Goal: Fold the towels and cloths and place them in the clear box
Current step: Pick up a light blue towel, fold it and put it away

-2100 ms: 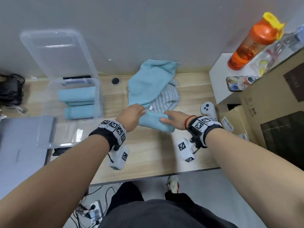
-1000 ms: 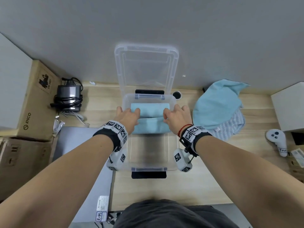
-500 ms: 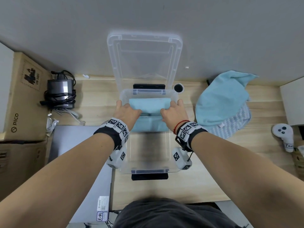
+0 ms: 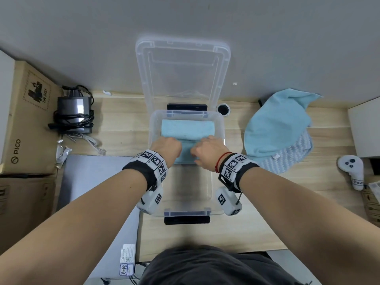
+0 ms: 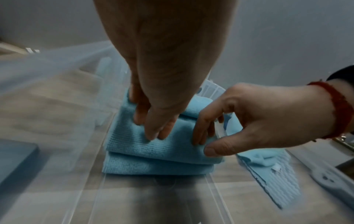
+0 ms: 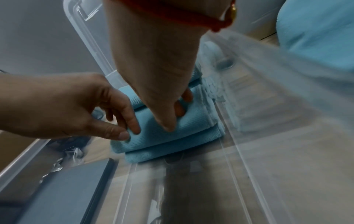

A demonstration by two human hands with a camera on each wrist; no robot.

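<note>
The clear box point(image 4: 218, 128) stands open on the desk, its lid point(image 4: 183, 68) leaning on the wall. A folded blue towel point(image 4: 187, 128) lies at its far end. In front of it a second folded blue towel point(image 4: 186, 154) point(image 5: 162, 150) point(image 6: 172, 136) sits on top of another one. My left hand point(image 4: 167, 148) point(image 5: 153, 131) point(image 6: 128, 131) and right hand point(image 4: 207, 153) point(image 5: 205, 142) point(image 6: 172, 121) are both inside the box, close together. Their nearly straight fingers press on this top towel, and the thumbs touch its front edge.
An unfolded blue cloth point(image 4: 275, 124) lies over a striped cloth point(image 4: 292, 157) to the right of the box. A white controller point(image 4: 351, 171) and a white block point(image 4: 366, 128) are further right. A grey laptop point(image 4: 92, 192), a power adapter point(image 4: 73, 112) and cardboard boxes point(image 4: 22, 120) are on the left.
Both hands carried the folded blue towel from beside the pile into the box and lowered it onto the stack. They then slid from its ends inward onto its top.
</note>
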